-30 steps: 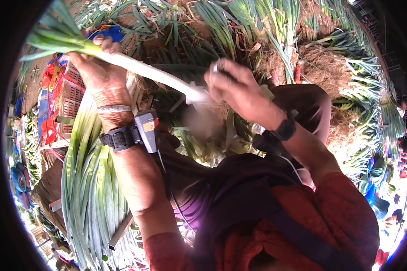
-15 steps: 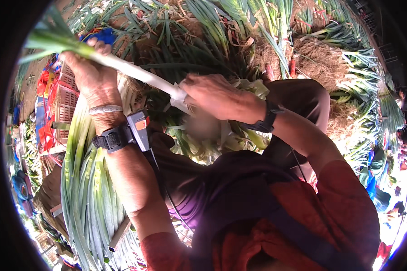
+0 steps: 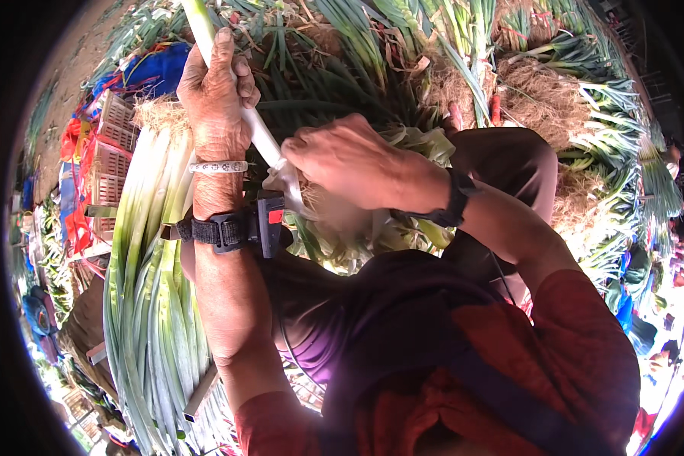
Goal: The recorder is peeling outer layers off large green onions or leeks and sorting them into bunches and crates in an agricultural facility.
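My left hand [image 3: 219, 102] is closed around the upper white shaft of a long green onion [image 3: 262, 139], which slants down to the right. At its lower end, my right hand [image 3: 357, 161] has its fingers pinched against the stalk. Loose whitish skin [image 3: 285, 182] hangs beside those fingertips, and the roots below are blurred. Left of my left forearm lies a thick bundle of green onions [image 3: 146, 251], roots toward the far side and leaves toward me. Under my right hand is a heap of pale, peeled-off leaves [image 3: 403, 237], partly hidden.
Piled green onions with dark leaves [image 3: 311, 83] spread across the far side. Root ends [image 3: 536, 99] and more stalks line the right. A pinkish plastic crate [image 3: 114, 152] and blue sheeting [image 3: 159, 68] stand at far left. My bent knee [image 3: 509, 163] rises at the right.
My left hand has moved right and turned, swinging the green onion from a flat slant to a steeper one. My right hand has shifted slightly left, and loose skin hangs more plainly at the lower end.
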`<action>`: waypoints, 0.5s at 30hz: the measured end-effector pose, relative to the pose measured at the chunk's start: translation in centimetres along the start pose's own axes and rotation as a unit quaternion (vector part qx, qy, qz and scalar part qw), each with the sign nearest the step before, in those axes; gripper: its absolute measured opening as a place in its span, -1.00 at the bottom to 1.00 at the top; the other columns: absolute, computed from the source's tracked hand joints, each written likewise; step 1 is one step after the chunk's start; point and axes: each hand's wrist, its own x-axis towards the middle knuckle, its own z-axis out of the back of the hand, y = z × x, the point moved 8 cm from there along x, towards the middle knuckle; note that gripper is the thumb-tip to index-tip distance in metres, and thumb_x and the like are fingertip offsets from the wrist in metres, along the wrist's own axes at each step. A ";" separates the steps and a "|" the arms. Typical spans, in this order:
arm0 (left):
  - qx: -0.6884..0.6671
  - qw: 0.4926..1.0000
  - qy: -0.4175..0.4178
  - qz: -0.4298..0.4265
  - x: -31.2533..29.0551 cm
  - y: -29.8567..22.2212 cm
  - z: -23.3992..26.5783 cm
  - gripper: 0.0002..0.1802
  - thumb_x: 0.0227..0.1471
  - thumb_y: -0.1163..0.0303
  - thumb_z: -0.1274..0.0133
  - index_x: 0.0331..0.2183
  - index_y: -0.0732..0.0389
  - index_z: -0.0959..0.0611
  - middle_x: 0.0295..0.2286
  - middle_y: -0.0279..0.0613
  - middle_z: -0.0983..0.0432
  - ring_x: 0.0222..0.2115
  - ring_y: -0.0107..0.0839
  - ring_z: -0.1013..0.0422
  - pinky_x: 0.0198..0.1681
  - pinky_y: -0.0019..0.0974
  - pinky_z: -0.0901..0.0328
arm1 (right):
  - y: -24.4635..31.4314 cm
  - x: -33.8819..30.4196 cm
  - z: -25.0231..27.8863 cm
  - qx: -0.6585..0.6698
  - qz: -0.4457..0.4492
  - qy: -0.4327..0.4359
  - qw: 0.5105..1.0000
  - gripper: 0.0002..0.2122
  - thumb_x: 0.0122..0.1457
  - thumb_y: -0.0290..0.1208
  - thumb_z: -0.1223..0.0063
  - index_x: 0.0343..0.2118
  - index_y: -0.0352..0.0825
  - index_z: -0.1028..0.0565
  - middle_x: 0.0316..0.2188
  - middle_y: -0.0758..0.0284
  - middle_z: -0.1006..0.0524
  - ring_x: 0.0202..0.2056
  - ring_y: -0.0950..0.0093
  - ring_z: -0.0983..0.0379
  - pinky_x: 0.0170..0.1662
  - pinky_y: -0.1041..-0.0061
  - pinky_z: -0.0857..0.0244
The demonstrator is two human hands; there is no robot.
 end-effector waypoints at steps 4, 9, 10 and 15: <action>-0.028 0.999 -0.013 -0.015 0.5 -0.2 0.0 -0.79 0.04 0.25 -0.14 -0.38 0.17 -0.51 -0.72 -0.37 -0.33 -0.80 -0.64 -0.17 -0.79 -0.54 -0.05 | 1.8 -5.9 1.1 -0.042 0.017 -0.021 0.999 -0.61 -0.07 -0.50 -0.02 -0.10 -0.35 -0.32 -0.32 0.22 -0.42 -0.29 0.37 -0.46 -0.28 0.31 -0.34; -0.019 0.996 -0.044 -0.074 3.0 -2.5 3.4 -0.72 0.04 0.23 -0.13 -0.28 0.19 -0.50 -0.65 -0.34 -0.38 -0.74 -0.58 -0.23 -0.70 -0.46 -0.16 | 2.8 -11.6 0.2 0.032 0.013 0.267 0.963 -0.66 0.13 -0.30 0.08 -0.04 -0.31 -0.33 -0.20 0.22 -0.39 -0.16 0.33 -0.41 -0.13 0.26 -0.29; -0.069 0.995 0.029 -0.071 3.1 -2.4 2.9 -0.66 0.05 0.23 -0.11 -0.19 0.22 -0.47 -0.61 -0.30 -0.38 -0.68 -0.54 -0.26 -0.63 -0.44 -0.19 | 1.8 -11.4 -0.2 0.095 0.002 0.279 0.955 -0.62 0.10 -0.29 0.01 -0.02 -0.29 -0.32 -0.19 0.23 -0.38 -0.19 0.35 -0.42 -0.16 0.31 -0.32; -0.133 0.987 0.087 -0.020 3.1 -1.2 2.2 -0.51 0.15 0.14 0.05 -0.05 0.33 -0.36 -0.54 -0.25 -0.34 -0.53 -0.43 -0.25 -0.46 -0.40 -0.19 | -5.0 -4.2 0.8 0.281 -0.046 -0.021 0.958 -0.69 0.19 -0.36 0.02 -0.06 -0.41 -0.35 -0.19 0.24 -0.44 -0.23 0.39 -0.47 -0.18 0.48 -0.40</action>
